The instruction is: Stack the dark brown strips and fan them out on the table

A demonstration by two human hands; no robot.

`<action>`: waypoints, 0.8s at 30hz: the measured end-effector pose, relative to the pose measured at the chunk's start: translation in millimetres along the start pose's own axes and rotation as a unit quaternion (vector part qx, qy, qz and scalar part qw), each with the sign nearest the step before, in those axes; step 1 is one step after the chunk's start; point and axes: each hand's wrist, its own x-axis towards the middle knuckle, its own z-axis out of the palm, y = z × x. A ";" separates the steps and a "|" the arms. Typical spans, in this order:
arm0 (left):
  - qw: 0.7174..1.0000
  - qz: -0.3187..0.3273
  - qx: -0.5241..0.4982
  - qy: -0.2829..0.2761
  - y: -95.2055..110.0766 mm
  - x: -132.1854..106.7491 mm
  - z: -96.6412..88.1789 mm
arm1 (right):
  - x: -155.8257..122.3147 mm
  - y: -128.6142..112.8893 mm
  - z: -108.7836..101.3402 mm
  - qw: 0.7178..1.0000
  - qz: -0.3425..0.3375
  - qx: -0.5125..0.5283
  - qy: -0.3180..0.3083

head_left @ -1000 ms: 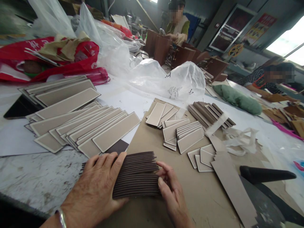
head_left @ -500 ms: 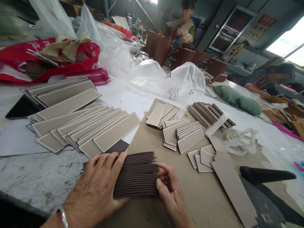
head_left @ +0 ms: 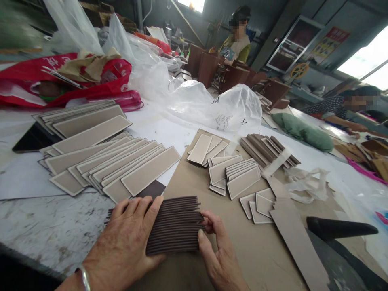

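A row of thin dark brown strips, packed side by side with their edges up, lies at the front of the table. My left hand wraps over the strips from the left, fingers along the far side and thumb on the near side. At their right ends, my right hand pinches the tips between thumb and fingers. Some strip ends stick out unevenly. Just beyond my left hand lies a fanned spread of beige rectangular pieces with pale borders and dark edges.
Smaller beige pieces lie on a brown board. Beyond them is a taped bundle of strips. A black handle sits at right. Clear plastic, a red bag and a green bundle lie farther back. Two people work beyond.
The camera view has tilted slightly, so the scene sits a little lower. Both hands keep their hold on the strips, with only a slight shift of the right fingers.
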 end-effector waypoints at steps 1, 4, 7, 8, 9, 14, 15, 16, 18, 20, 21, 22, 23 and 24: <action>1.000 0.000 0.000 0.002 0.1 -0.1 0.3 | -0.4 0.2 -0.1 1.000 -0.002 -0.008 0.004; 1.000 0.006 0.000 0.010 0.1 -0.5 0.6 | 0.1 0.5 -0.9 0.999 -0.009 -0.028 0.016; 1.000 0.008 0.001 0.018 0.1 -0.9 0.1 | 2.8 1.9 -0.7 0.999 -0.029 -0.021 0.014; 1.000 0.009 0.001 0.019 0.1 -1.0 0.0 | 3.8 2.7 -0.1 0.999 -0.035 -0.011 0.013; 1.000 0.009 0.000 0.019 0.2 -1.0 0.0 | 4.7 3.6 0.6 0.999 -0.038 0.001 0.014; 1.000 0.003 -0.003 0.009 0.7 -0.7 0.0 | 7.3 6.5 3.0 0.999 -0.014 0.048 -0.006; 1.000 0.001 -0.002 0.008 0.8 -0.5 0.0 | 7.7 6.2 2.9 0.998 -0.009 0.056 -0.011; 1.000 0.000 -0.003 0.007 0.9 -0.3 -0.2 | 8.0 5.8 2.6 0.998 -0.007 0.063 -0.013; 1.000 0.003 -0.005 0.006 0.7 0.2 -0.4 | 8.8 4.5 1.9 0.997 -0.005 0.072 -0.012; 1.000 0.005 -0.007 0.009 0.3 0.6 -0.5 | 9.4 3.1 1.5 0.997 -0.007 0.075 -0.010; 1.000 0.007 -0.007 0.012 0.1 0.7 -0.3 | 9.6 2.5 1.4 0.997 -0.008 0.078 -0.009; 1.000 0.007 -0.007 0.014 -0.1 0.6 -0.1 | 9.9 1.9 1.5 0.997 -0.010 0.081 -0.008; 1.000 0.006 -0.006 0.014 -0.2 0.6 0.4 | 10.2 1.4 1.5 0.996 -0.012 0.085 -0.007; 1.000 0.006 -0.007 0.013 -0.4 0.4 0.9 | 10.7 0.9 1.6 0.996 -0.016 0.088 -0.005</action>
